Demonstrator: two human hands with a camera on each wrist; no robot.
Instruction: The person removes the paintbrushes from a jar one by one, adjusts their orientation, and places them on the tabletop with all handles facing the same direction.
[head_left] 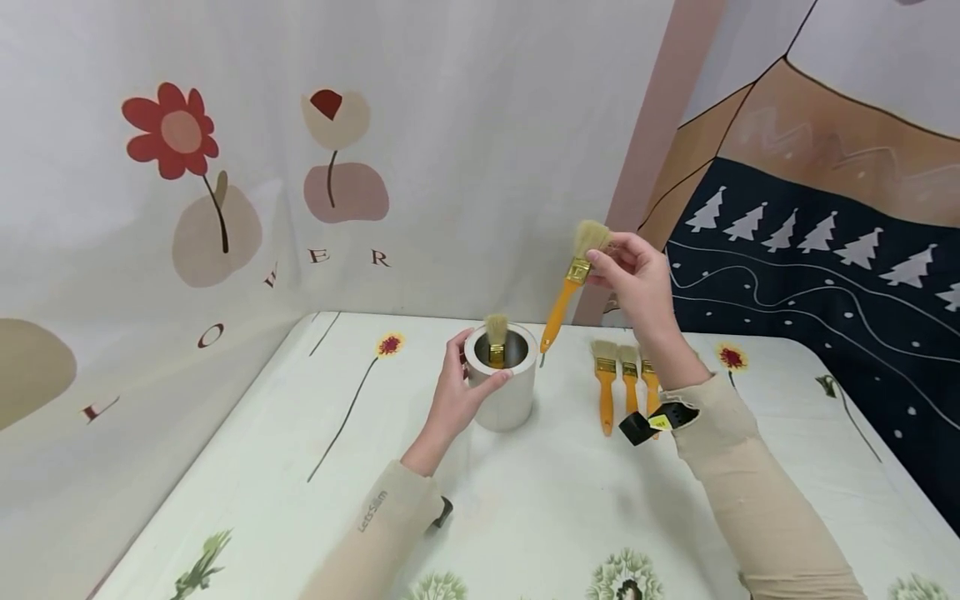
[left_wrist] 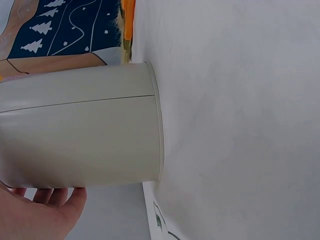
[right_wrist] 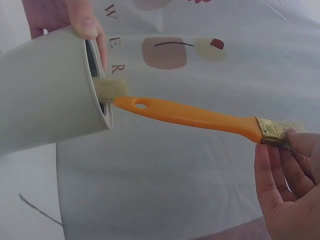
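Observation:
A white cylindrical container [head_left: 504,410] stands upright on the table. My left hand [head_left: 457,393] grips its side, with the thumb over the rim. Bristles up, one paintbrush [head_left: 497,330] stands inside, its handle hidden by the wall. To the right and higher, my right hand [head_left: 639,279] pinches a second paintbrush [head_left: 558,315] by its metal band and bristles. This brush slants with its orange handle pointing down toward the container; the right wrist view shows the handle end [right_wrist: 135,103] overlapping the bristles at the opening. In the left wrist view, fingers curl against the container wall [left_wrist: 80,135].
Three more orange-handled paintbrushes [head_left: 606,398] lie side by side on the table, right of the container, partly behind my right wrist. A flower-print cloth [head_left: 352,517] covers the table. Behind it hangs a pale printed curtain [head_left: 465,167], with a dark blue tree-patterned part at right.

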